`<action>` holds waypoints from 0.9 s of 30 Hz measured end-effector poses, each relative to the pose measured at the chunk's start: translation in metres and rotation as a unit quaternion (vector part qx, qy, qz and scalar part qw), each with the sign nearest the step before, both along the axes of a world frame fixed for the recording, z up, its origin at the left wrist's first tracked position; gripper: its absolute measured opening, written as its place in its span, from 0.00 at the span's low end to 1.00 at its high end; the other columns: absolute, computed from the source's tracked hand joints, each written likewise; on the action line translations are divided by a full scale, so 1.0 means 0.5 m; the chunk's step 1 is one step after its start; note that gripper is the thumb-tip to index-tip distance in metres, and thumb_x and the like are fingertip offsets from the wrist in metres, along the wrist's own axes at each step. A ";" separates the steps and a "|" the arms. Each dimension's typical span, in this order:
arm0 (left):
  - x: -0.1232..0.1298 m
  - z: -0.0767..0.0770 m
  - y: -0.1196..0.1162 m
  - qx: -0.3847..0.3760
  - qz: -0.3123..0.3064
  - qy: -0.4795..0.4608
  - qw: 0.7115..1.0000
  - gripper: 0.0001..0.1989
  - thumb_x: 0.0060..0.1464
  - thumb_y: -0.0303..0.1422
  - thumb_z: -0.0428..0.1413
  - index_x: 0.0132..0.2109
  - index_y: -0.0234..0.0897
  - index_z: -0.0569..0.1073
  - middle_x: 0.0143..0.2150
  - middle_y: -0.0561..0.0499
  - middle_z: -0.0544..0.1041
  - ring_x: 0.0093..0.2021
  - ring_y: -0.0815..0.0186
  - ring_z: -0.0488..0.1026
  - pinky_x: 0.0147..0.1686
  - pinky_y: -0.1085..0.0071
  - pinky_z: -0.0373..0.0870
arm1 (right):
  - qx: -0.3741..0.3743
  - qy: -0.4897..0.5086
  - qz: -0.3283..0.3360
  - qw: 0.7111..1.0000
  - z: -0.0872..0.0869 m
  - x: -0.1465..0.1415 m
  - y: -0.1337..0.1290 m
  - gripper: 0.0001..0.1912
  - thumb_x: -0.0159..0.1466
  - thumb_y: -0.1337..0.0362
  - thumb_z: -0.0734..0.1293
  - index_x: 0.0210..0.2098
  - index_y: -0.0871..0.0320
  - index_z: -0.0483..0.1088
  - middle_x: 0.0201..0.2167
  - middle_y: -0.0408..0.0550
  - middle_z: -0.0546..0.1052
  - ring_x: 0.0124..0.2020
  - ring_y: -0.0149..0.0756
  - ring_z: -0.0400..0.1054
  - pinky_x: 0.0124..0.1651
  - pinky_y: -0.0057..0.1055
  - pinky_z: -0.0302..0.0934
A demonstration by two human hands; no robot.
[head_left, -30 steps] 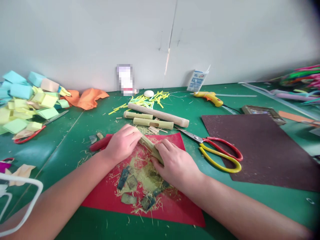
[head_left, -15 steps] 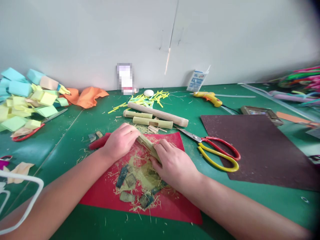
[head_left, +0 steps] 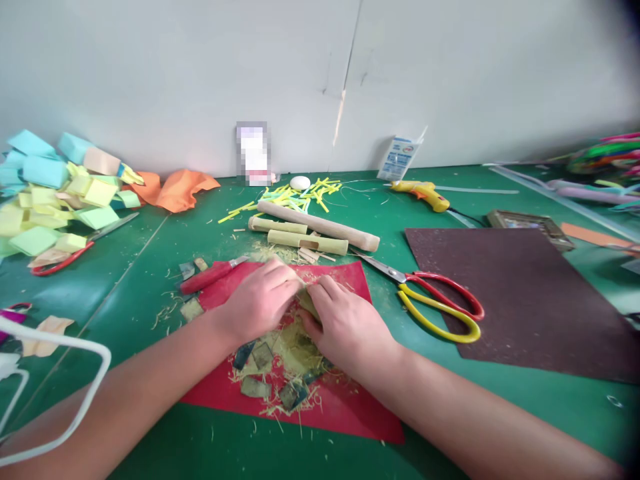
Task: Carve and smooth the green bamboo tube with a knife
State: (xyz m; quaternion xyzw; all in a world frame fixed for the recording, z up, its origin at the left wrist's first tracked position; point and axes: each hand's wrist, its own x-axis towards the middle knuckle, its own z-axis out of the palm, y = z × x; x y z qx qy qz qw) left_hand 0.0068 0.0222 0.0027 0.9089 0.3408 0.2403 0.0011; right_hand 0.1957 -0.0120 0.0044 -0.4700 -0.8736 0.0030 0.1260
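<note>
**Pale tube (head_left: pixel 311 305), held over the red sheet (head_left: pixel 360 420)**

Seen from where I stand, the tube lies between the two hands, most of its length hidden; the right hand (head_left: pixel 345 317) has fingers and thumb clamped on its nearer part; the left hand (head_left: pixel 267 297) curls its fingers together at the farther part, though I cannot tell whether they close on the tube or on something against it. Judging by the slotted tube (head_left: pixel 327 247) lying beyond, the material resembles cut bamboo: probably light, hollow and stiff, unlikely to yield under the fingers; the pale powder (head_left: pixel 285 350) on the sheet suggests a dusty, somewhat slippery surface; a slot, should this piece have one, would be its fragile place, where a hard squeeze might split the wall lengthwise; the sounder hold is probably around the full wall near an end, thumb opposing fingers; the red-handled knife (head_left: pixel 207 277) rests near the left hand; the scissors (head_left: pixel 400 276) lie to the right.
</note>
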 end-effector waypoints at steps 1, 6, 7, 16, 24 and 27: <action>0.000 0.000 0.000 0.000 0.000 0.001 1.000 0.13 0.62 0.27 0.45 0.39 0.34 0.74 0.36 0.45 0.73 0.40 0.62 0.66 0.42 0.66 0.66 | -0.001 0.001 0.000 1.000 0.000 0.000 0.000 0.07 0.63 0.65 0.61 0.36 0.61 0.68 0.34 0.49 0.71 0.30 0.35 0.65 0.29 0.32 0.55; -0.009 -0.001 0.003 0.031 0.049 -0.001 0.998 0.13 0.62 0.27 0.44 0.38 0.35 0.74 0.36 0.46 0.73 0.40 0.62 0.66 0.43 0.64 0.65 | 0.001 0.010 0.005 1.000 0.002 -0.001 0.000 0.08 0.63 0.65 0.61 0.39 0.62 0.69 0.36 0.50 0.71 0.34 0.37 0.66 0.32 0.31 0.57; -0.007 0.000 0.001 0.029 0.040 0.003 0.999 0.13 0.62 0.26 0.44 0.38 0.35 0.74 0.36 0.46 0.73 0.40 0.62 0.66 0.42 0.64 0.65 | -0.003 0.010 0.003 1.000 0.002 -0.001 0.000 0.08 0.62 0.65 0.61 0.39 0.61 0.68 0.36 0.50 0.71 0.34 0.36 0.66 0.32 0.31 0.57; -0.031 -0.010 0.023 0.047 0.053 -0.011 0.997 0.11 0.61 0.25 0.46 0.38 0.35 0.74 0.36 0.47 0.73 0.40 0.63 0.66 0.43 0.65 0.66 | -0.057 0.025 -0.055 0.997 0.008 0.010 -0.001 0.10 0.61 0.58 0.64 0.37 0.58 0.67 0.36 0.46 0.71 0.33 0.36 0.68 0.29 0.31 0.53; 0.000 -0.002 -0.011 0.022 0.004 -0.013 1.000 0.10 0.61 0.25 0.47 0.37 0.33 0.73 0.35 0.46 0.73 0.38 0.63 0.66 0.42 0.66 0.66 | -0.086 0.073 -0.044 0.993 0.002 0.017 0.006 0.06 0.60 0.61 0.62 0.32 0.57 0.65 0.33 0.45 0.70 0.31 0.33 0.65 0.30 0.30 0.52; 0.004 0.000 -0.009 0.018 -0.018 -0.002 1.000 0.11 0.61 0.24 0.46 0.37 0.32 0.73 0.35 0.46 0.73 0.38 0.63 0.66 0.41 0.67 0.67 | -0.093 0.086 -0.047 0.991 -0.001 0.016 0.008 0.05 0.60 0.62 0.63 0.31 0.57 0.65 0.32 0.45 0.70 0.31 0.32 0.65 0.31 0.29 0.52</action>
